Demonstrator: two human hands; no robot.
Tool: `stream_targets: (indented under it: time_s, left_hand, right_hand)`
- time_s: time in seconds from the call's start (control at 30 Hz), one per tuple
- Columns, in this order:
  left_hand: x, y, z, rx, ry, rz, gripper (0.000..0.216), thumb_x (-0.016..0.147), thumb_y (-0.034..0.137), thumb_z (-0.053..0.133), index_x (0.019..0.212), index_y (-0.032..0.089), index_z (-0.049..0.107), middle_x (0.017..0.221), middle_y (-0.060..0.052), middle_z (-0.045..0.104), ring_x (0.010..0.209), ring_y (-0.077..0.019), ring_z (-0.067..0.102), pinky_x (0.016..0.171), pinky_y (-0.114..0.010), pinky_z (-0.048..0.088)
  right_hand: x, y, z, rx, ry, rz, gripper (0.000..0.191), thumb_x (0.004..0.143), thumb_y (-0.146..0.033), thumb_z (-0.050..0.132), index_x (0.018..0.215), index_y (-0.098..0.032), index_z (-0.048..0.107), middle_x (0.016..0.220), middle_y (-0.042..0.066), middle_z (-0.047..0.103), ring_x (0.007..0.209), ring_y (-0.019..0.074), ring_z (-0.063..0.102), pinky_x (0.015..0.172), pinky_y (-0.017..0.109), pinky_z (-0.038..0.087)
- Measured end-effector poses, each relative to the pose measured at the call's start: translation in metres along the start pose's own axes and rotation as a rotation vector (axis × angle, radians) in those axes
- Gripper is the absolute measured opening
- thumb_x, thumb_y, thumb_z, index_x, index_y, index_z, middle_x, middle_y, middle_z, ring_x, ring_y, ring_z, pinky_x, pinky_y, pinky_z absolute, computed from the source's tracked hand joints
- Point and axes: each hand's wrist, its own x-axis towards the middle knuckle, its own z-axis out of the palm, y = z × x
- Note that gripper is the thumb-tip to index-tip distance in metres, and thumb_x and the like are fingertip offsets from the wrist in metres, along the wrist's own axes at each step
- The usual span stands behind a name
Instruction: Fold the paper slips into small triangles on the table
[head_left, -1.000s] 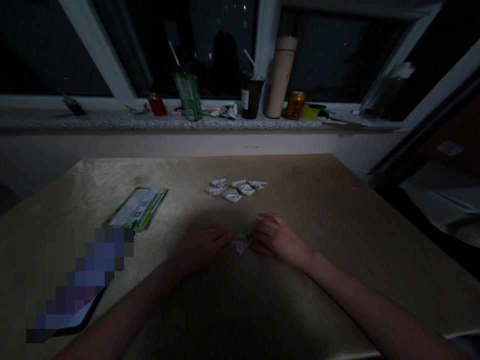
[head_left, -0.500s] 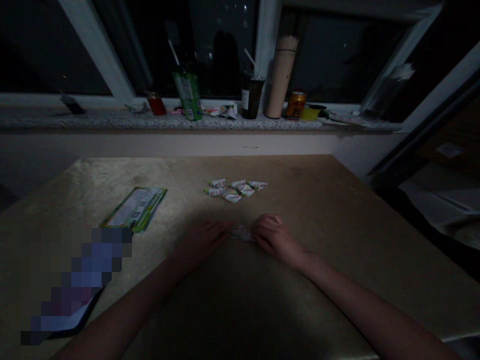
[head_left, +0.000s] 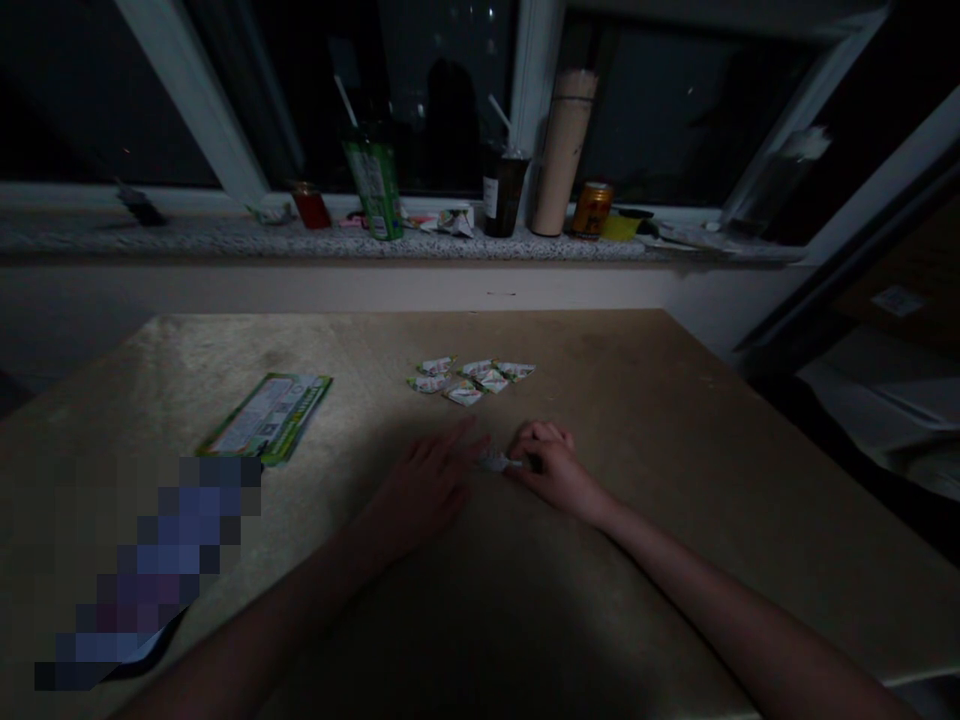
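Observation:
Pinched between the thumb and fingers of my right hand (head_left: pixel 553 468) is the end of a small white printed wrapper (head_left: pixel 494 460), close to the table top. Whether anything is inside it I cannot tell. My left hand (head_left: pixel 431 478) is on the other side of it, palm down with the fingers spread; its fingertips are right by the wrapper's left end. Just beyond both hands, a cluster of several small white-and-green wrapped pieces (head_left: pixel 465 394) lies on the table.
On the table (head_left: pixel 637 400), to the left, are a flat green printed packet (head_left: pixel 266 415) and a blurred-out phone-like device (head_left: pixel 161 560). Along the window sill (head_left: pixel 247 238) stand a green cup (head_left: pixel 375 190), a dark cup (head_left: pixel 504 195), a tall beige flask (head_left: pixel 561 155) and a can (head_left: pixel 592 210).
My left hand's fingers have lifted and spread, coming off the wrapper's left end. The wrapper looks more compact and sits slightly further right, still in my right hand.

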Motion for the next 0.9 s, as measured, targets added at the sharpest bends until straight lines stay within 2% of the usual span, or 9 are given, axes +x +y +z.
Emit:
stream_targets:
  time_s: [0.07, 0.17, 0.27, 0.37, 0.53, 0.67, 0.9]
  left_hand:
    - [-0.002, 0.006, -0.001, 0.005, -0.014, 0.074, 0.056, 0.092, 0.031, 0.046, 0.143, 0.021, 0.028, 0.152, -0.009, 0.021, 0.136, -0.0286, 0.024, 0.11, -0.046, 0.02]
    - [-0.008, 0.016, 0.0, -0.066, -0.125, 0.178, 0.068, 0.091, 0.041, 0.045, 0.147, 0.018, 0.014, 0.154, -0.008, 0.015, 0.14, -0.0258, 0.014, 0.113, -0.044, 0.011]
    - [-0.013, 0.022, 0.003, -0.152, -0.196, 0.178, 0.081, 0.088, 0.052, 0.047, 0.148, 0.016, 0.007, 0.155, -0.011, 0.007, 0.141, -0.0274, 0.008, 0.114, -0.043, 0.011]
    - [-0.015, 0.024, 0.004, -0.207, -0.226, 0.156, 0.086, 0.085, 0.055, 0.051, 0.148, 0.016, 0.008, 0.155, -0.011, 0.005, 0.14, -0.0285, 0.008, 0.113, -0.042, 0.012]
    - [-0.014, 0.031, 0.005, -0.208, -0.228, 0.087, 0.085, 0.085, 0.054, 0.051, 0.148, 0.012, 0.011, 0.154, -0.014, 0.012, 0.14, -0.0274, 0.01, 0.113, -0.042, 0.016]
    - [-0.015, 0.037, 0.009, -0.185, -0.211, 0.048, 0.087, 0.084, 0.052, 0.052, 0.148, 0.01, 0.011, 0.153, -0.014, 0.012, 0.14, -0.0269, 0.01, 0.113, -0.041, 0.016]
    - [-0.013, 0.04, 0.008, -0.147, -0.226, 0.01, 0.081, 0.086, 0.057, 0.046, 0.146, 0.01, 0.018, 0.153, -0.014, 0.016, 0.14, -0.0269, 0.012, 0.113, -0.042, 0.017]
  right_hand:
    - [0.001, 0.002, 0.0, 0.02, -0.012, 0.042, 0.007, 0.075, -0.025, 0.072, 0.078, -0.022, 0.066, 0.091, 0.001, 0.059, 0.095, 0.0189, 0.051, 0.088, 0.037, 0.028]
    - [0.002, 0.004, 0.001, 0.037, -0.026, 0.062, 0.009, 0.073, -0.03, 0.074, 0.074, -0.023, 0.068, 0.09, 0.001, 0.059, 0.095, 0.0191, 0.051, 0.09, 0.038, 0.027]
    - [0.003, 0.005, 0.001, 0.03, -0.018, 0.079, 0.011, 0.07, -0.032, 0.076, 0.074, -0.023, 0.069, 0.092, 0.001, 0.059, 0.097, 0.02, 0.051, 0.09, 0.038, 0.026]
    - [0.002, 0.004, 0.002, 0.02, 0.002, 0.098, 0.012, 0.068, -0.032, 0.077, 0.073, -0.024, 0.07, 0.092, 0.001, 0.058, 0.097, 0.0202, 0.05, 0.089, 0.038, 0.027]
    - [-0.001, -0.003, 0.004, 0.015, 0.076, 0.16, 0.012, 0.07, -0.035, 0.075, 0.07, -0.024, 0.07, 0.088, 0.002, 0.059, 0.093, 0.0207, 0.052, 0.088, 0.039, 0.028]
    - [-0.008, -0.009, 0.004, -0.007, 0.167, 0.196, 0.013, 0.069, -0.035, 0.075, 0.065, -0.024, 0.069, 0.088, 0.002, 0.062, 0.092, 0.0221, 0.054, 0.088, 0.042, 0.028]
    - [-0.018, -0.008, 0.002, -0.025, 0.157, 0.102, 0.001, 0.075, -0.026, 0.072, 0.075, -0.027, 0.072, 0.095, 0.002, 0.064, 0.098, 0.0217, 0.054, 0.093, 0.045, 0.027]
